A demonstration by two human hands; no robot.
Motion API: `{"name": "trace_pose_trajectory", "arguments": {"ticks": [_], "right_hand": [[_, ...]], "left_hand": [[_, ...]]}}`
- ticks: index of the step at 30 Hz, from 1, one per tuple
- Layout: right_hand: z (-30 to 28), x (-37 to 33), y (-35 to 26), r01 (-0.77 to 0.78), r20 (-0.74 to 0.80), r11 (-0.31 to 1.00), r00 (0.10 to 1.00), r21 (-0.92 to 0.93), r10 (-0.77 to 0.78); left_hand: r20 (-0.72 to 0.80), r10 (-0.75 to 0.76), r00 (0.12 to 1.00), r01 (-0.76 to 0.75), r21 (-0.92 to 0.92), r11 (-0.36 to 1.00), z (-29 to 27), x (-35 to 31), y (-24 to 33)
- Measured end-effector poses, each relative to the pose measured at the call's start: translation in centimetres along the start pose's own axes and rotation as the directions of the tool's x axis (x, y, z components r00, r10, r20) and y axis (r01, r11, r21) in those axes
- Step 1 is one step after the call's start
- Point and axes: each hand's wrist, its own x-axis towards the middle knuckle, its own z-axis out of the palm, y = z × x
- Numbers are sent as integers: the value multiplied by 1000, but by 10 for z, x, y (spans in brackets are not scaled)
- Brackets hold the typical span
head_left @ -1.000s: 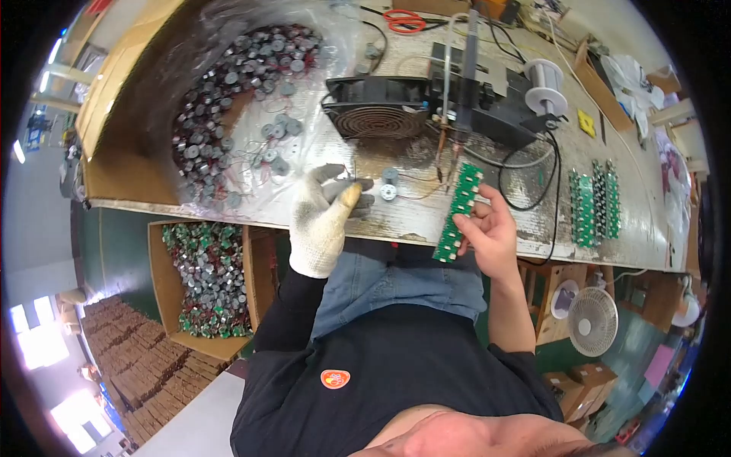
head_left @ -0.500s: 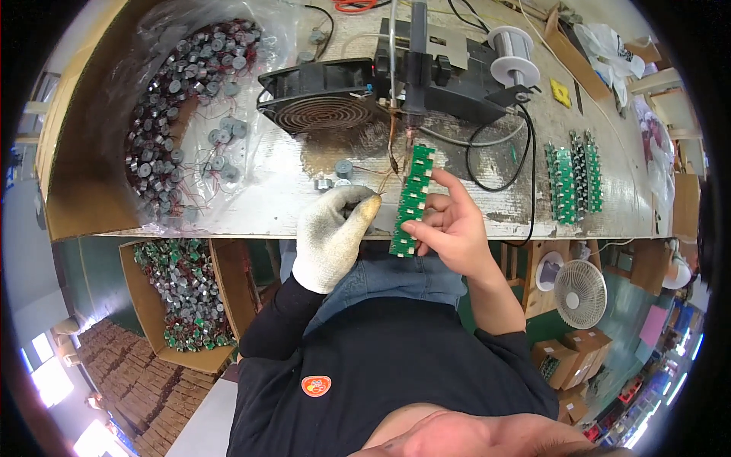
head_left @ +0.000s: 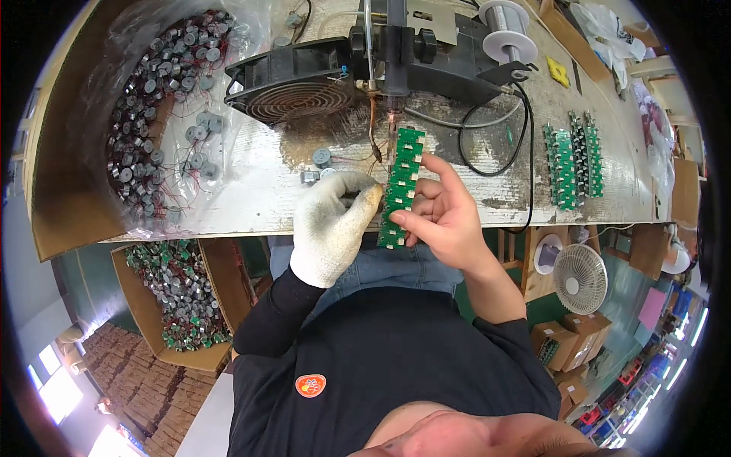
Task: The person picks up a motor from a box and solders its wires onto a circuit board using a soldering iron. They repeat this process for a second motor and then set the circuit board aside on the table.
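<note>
My right hand [head_left: 442, 213] is bare and grips a strip of green circuit boards [head_left: 402, 186] near its lower end, thumb on its face. The strip stands nearly upright below the tip of a soldering head [head_left: 394, 99]. My left hand [head_left: 331, 228], in a white glove with stained fingertips, is closed in a pinch against the strip's left edge. A thin wire [head_left: 372, 174] shows at those fingertips; its end is hidden. Just beyond the glove lie small round motors, one grey motor [head_left: 322, 158] with its wires stretching right.
A black fan [head_left: 293, 91] stands left of the soldering machine, with a solder wire spool [head_left: 506, 34] at its right. More board strips [head_left: 563, 167] lie at the right. A lined carton [head_left: 68, 183] holds many motors; a lower box [head_left: 148, 327] holds wired ones.
The gloved left fingertips have closed the gap to the strip's left edge. The right hand still holds the strip, close below the soldering tip. The whole view has shifted slightly.
</note>
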Motion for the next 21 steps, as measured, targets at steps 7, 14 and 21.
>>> {"name": "trace_pose_trajectory", "arguments": {"ticks": [7, 14, 21], "right_hand": [[-1, -1, 3, 21, 13, 1000, 1000, -7, -21], [1, 2, 1, 26, 23, 1000, 999, 1, -26], [3, 0, 1, 55, -13, 999, 998, -2, -55]], "left_hand": [[-7, -20, 1000, 20, -26, 999, 2, 1, 6], [-17, -11, 1000, 12, 84, 996, 0, 2, 16], [-37, 37, 999, -34, 82, 996, 2, 4, 16]]}}
